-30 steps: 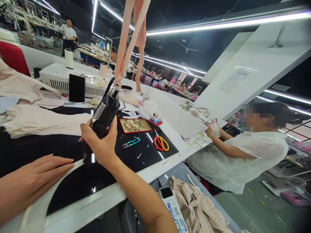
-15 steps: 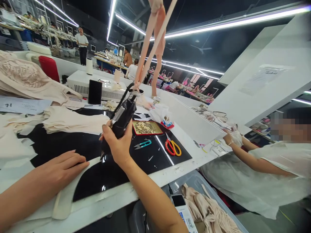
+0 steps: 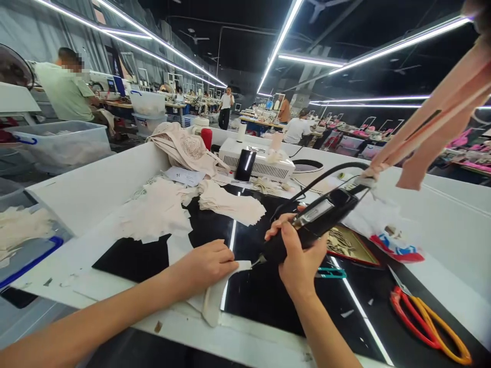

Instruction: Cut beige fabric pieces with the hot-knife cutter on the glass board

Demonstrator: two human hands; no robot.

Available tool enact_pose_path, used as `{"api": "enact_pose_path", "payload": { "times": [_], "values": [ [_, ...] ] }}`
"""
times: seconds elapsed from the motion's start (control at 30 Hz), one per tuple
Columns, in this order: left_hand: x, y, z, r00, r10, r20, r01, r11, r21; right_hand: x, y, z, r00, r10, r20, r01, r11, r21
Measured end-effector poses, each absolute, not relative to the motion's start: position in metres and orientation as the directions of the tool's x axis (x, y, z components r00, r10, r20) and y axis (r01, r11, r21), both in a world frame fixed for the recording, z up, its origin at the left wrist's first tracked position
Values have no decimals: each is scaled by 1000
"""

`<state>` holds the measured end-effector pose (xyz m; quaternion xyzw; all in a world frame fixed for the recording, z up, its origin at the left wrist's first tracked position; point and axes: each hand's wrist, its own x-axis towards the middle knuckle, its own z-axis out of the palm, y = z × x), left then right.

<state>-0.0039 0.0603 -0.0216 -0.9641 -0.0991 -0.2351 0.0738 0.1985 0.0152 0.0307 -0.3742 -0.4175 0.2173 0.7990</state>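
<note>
My right hand (image 3: 301, 263) is wrapped round a black corded handheld power tool (image 3: 320, 214) with a thin metal tip. The tool slants down to the left and is tied at its upper end to pink fabric straps (image 3: 425, 122). Its tip touches or nearly touches the end of a cream fabric piece (image 3: 215, 304). On that piece rests my left hand (image 3: 210, 263), fingers together and bent over its edge, gripping it near the tip. The left thumb is hidden. Cream fabric pieces (image 3: 230, 202) lie stacked beyond the hands on the black board (image 3: 268, 291).
Right of the tool are teal thread snips (image 3: 332, 273), a tray of small metal pieces (image 3: 362, 248) and red-and-orange scissors (image 3: 420, 312). Behind stand a phone (image 3: 244, 166) and a white vented box (image 3: 257, 156). A white partition (image 3: 99, 189) borders the table.
The view has swung left, so hands and tool appear further right. The tool leans more, its tip now by the fabric's end. My left hand's fingers are more bent over the fabric.
</note>
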Motion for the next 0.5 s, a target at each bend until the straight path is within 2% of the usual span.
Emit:
{"api": "enact_pose_path", "payload": {
  "times": [0.5],
  "values": [
    [-1,54,-31,848,223,481,306,-947,-100,195,12,36,571,665,482,-29,603,-797]
  ]
}}
